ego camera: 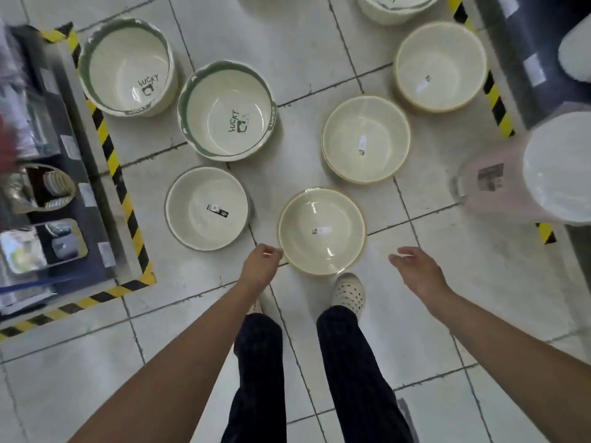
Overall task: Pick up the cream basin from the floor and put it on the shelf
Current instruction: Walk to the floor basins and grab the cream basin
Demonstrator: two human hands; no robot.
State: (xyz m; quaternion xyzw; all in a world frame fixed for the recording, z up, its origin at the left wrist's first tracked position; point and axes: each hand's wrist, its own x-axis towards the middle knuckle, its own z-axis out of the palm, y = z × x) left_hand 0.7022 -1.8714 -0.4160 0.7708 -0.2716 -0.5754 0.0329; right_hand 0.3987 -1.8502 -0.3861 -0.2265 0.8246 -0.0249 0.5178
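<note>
Glossy round cream basin [321, 231] sits on tiled floor [319, 59] between two spread, empty hands [260, 263].

Both bare hands reach down: left hand [260, 266] at the round cream plastic basin's [321, 231] rim, right hand [415, 270] spread just beside it.

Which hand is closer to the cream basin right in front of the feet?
Left. The left hand is at the rim of the cream basin, on its left side, seemingly touching. The right hand hovers open to its right, a clear gap away.
</note>
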